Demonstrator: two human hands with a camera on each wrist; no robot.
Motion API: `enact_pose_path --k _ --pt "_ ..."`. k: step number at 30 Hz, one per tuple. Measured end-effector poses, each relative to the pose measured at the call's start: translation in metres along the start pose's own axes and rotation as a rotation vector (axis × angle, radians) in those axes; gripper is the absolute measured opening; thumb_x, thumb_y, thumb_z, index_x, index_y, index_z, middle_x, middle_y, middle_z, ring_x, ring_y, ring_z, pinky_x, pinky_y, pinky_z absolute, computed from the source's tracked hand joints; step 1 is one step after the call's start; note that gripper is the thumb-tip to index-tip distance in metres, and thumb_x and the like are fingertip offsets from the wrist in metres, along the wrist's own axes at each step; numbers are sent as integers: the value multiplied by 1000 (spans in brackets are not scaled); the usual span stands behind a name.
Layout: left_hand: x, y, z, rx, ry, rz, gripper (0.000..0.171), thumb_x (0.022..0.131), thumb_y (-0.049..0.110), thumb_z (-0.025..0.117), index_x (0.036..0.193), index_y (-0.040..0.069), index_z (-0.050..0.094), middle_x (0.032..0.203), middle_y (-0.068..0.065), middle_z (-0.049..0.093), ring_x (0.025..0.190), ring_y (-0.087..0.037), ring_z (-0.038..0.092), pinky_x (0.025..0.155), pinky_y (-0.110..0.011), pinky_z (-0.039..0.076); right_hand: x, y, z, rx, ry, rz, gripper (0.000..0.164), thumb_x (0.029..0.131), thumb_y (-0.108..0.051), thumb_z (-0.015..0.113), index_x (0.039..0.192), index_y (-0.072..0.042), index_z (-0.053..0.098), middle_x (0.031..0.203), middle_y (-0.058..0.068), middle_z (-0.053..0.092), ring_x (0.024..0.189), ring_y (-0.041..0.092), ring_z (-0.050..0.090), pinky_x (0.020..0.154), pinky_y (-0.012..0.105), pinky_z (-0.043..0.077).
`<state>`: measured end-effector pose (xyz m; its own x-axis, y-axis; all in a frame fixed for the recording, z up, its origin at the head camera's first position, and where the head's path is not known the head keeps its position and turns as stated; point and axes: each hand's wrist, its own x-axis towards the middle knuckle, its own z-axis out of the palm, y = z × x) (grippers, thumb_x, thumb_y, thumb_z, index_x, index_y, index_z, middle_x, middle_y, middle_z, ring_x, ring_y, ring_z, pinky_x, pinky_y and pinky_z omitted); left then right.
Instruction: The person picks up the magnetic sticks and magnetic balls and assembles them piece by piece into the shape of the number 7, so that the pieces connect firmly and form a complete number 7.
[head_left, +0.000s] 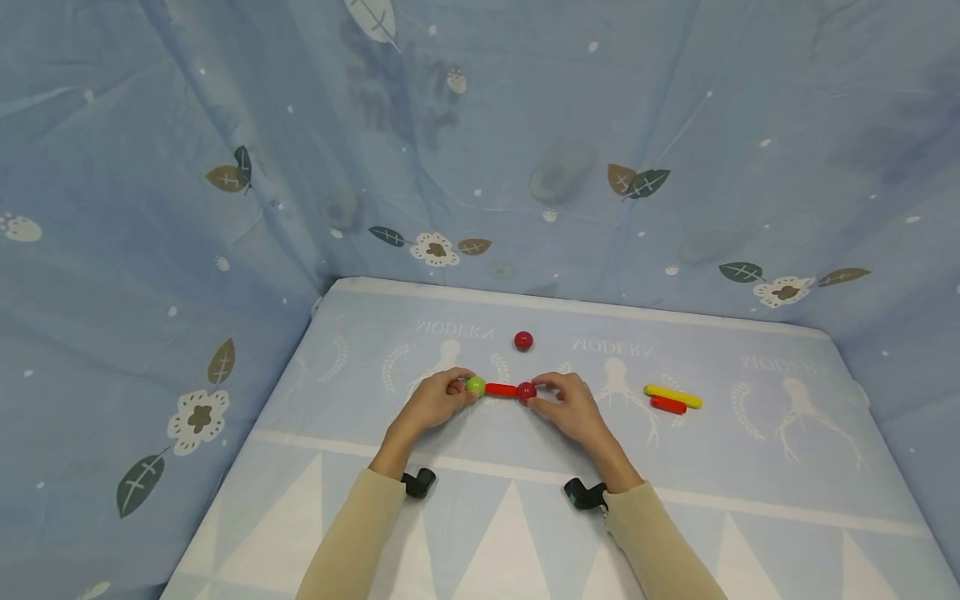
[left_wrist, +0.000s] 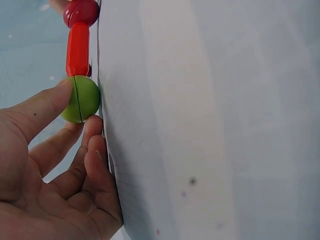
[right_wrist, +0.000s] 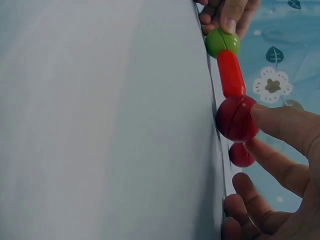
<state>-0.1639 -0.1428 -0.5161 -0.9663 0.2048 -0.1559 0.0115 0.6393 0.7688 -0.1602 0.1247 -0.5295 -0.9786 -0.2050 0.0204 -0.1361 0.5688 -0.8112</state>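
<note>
A blue leaf-print curtain point(head_left: 487, 125) hangs behind a pale patterned cloth point(head_left: 487, 542). The left hand point(head_left: 437, 397) pinches a green ball point(head_left: 476, 385); the right hand point(head_left: 572, 410) pinches a dark-red ball point(head_left: 527, 392). Between the hands lies a red rod point(head_left: 500, 390), apparently touching both balls. Beyond the hands sits a loose red ball point(head_left: 523, 341); right of the right hand lie a yellow rod point(head_left: 672, 396) and a shorter rod point(head_left: 668, 405).

I pinch a green ball point(left_wrist: 82, 99) between thumb and fingers of my left hand point(left_wrist: 55, 195), my other fingers curled below it. A red rod point(left_wrist: 78, 50) joins it to a dark red ball point(left_wrist: 81, 12), partly cut off at the top edge, beside a pale cloth surface point(left_wrist: 200, 100).
</note>
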Motion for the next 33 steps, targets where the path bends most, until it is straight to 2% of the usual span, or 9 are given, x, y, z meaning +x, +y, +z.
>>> enact_pose_path --k 6,14,27,33 --pt "-1 0 0 -12 -1 4 32 94 26 73 123 12 68 92 0 59 83 -16 53 76 -35 45 -11 4 -13 16 22 49 32 87 -17 79 118 -11 72 108 10 62 88 25 53 75 38 45" --pt "0 -1 0 -3 4 16 33 94 26 73 122 11 68 92 0 60 83 -16 54 77 -36 46 -28 17 -35 12 63 87 33 90 -18 76 122 -11 69 107 11 64 88 25 57 73 35 48" --pt "1 -2 0 10 4 16 33 93 26 73 123 12 67 92 0 60 83 -16 54 76 -35 46 -52 39 -70 -14 101 106 33 95 -22 72 125 -9 67 111 12 64 93 27 59 77 37 50" --pt "1 -2 1 14 4 6 34 93 25 73 124 11 67 92 0 60 83 -17 54 76 -35 46 -62 49 -85 -33 135 145 36 95 -28 72 126 -9 66 112 12 65 95 28 60 78 35 50"
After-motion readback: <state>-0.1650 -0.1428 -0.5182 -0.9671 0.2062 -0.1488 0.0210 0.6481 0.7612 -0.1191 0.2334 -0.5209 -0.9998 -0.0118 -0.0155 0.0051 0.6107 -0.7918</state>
